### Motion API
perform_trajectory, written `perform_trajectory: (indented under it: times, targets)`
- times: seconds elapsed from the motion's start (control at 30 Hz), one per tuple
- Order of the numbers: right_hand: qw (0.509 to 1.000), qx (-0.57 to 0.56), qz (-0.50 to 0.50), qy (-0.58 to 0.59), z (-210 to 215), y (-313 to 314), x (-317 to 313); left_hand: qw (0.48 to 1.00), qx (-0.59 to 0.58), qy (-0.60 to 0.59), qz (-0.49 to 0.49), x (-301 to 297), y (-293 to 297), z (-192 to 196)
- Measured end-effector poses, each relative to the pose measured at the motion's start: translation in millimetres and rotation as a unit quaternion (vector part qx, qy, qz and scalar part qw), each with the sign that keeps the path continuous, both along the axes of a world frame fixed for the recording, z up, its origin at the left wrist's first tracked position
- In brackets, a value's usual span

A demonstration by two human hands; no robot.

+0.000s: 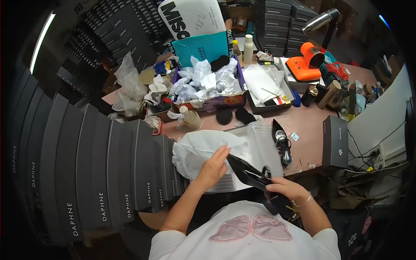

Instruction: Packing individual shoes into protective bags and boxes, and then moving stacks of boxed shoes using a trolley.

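Your right hand (286, 189) grips a glossy black pointed shoe (245, 170) at the near right of the crumpled white tissue paper (199, 145); your left hand (212, 168), fingers straight and together, overlaps that paper's near edge; a black strappy shoe (282, 143) lies to its right

A glossy, patent-looking black shoe (245, 167); thin, creased white tissue paper (201, 142); matt dark-grey cardboard boxes (93, 162); a crinkled, translucent plastic bag (131, 82); smooth orange plastic device (299, 69); shiny metal barrel (320, 21); smooth-looking, scuffed pink worktop (307, 154).
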State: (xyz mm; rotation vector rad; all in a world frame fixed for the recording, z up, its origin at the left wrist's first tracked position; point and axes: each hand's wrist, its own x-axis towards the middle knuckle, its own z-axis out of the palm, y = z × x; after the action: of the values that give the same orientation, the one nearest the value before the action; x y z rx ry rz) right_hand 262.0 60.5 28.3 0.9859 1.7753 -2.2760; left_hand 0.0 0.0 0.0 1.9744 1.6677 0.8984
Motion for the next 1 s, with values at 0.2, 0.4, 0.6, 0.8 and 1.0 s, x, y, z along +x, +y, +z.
perform_trajectory:
  times: [0.2, 0.4, 0.6, 0.8, 1.0]
  targets:
    - [0.979, 0.09, -0.178, 0.037, -85, -17, -63, 0.998, 0.022, -0.021, -0.061, 12, -66, 7]
    - [0.876, -0.338, -0.316, 0.136, -72, -19, -75, 0.982, 0.012, -0.092, 0.167, 18, -67, -8]
    - [0.928, -0.267, -0.225, 0.132, -74, 0, -76, 0.96, 0.134, -0.08, 0.231, 37, -40, -17]
    - [0.854, -0.103, -0.447, 0.247, -163, 5, -109, 0.97, 0.203, -0.051, 0.125, 69, -28, 7]
    - [0.878, -0.083, -0.302, 0.361, -102, 33, -64, 0.977, 0.183, -0.065, 0.083, 100, -27, -1]
